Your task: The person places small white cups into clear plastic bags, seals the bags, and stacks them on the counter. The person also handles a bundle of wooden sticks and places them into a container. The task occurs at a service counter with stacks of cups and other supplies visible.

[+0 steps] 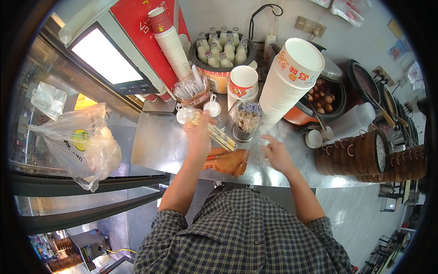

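Note:
My left hand [199, 132] is closed around a bundle of chopsticks [221, 137] in printed wrapping, held above the steel counter. Below the bundle lies a folded brown towel [232, 164] with a thin red-and-black object [216, 156] on it. My right hand [278, 154] hovers over the counter with the index finger stretched out. Clear plastic film [257, 150] shows beside its fingertips; whether they grip it I cannot tell. Between my hands stands a metal canister [242, 134] filled with thin wrapped sticks [249, 118].
Stacked paper bowls [284, 92] and shorter stacked tubs [243, 84] rise behind the canister. Farther back, bottles [220, 49] fill a round cooker. Bamboo steamers [349, 156] and a pot of eggs [320, 96] stand at right. A plastic bag [89, 147] hangs at left.

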A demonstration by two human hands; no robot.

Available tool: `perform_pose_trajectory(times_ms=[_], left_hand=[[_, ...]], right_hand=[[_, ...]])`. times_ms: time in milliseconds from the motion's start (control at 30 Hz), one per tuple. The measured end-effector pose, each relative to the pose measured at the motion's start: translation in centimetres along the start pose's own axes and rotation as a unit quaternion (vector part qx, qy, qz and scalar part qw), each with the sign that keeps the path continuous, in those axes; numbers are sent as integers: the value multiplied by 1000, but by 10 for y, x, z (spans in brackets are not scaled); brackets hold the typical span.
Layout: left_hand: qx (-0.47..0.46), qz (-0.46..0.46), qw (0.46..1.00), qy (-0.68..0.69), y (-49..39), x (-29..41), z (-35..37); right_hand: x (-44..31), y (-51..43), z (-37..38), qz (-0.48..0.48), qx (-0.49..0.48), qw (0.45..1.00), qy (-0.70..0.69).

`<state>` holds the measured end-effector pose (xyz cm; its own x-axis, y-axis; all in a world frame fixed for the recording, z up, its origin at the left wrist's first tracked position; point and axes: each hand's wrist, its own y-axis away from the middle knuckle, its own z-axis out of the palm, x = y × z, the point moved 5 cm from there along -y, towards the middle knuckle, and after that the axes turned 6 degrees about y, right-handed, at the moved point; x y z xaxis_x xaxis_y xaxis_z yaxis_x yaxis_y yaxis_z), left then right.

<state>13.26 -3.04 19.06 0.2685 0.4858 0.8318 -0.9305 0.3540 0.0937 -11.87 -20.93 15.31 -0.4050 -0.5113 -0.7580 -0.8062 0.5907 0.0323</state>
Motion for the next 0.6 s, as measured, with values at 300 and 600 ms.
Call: perform_pose_trajectory(times_ms=[300,600], left_hand=[[-77,52,995,-41,-9,-29,89],[-10,87,994,-70,-15,-29,101]], right_hand=[[-14,-46,68,13,-60,975,214],[-10,-16,84,-103,-46,961,254]])
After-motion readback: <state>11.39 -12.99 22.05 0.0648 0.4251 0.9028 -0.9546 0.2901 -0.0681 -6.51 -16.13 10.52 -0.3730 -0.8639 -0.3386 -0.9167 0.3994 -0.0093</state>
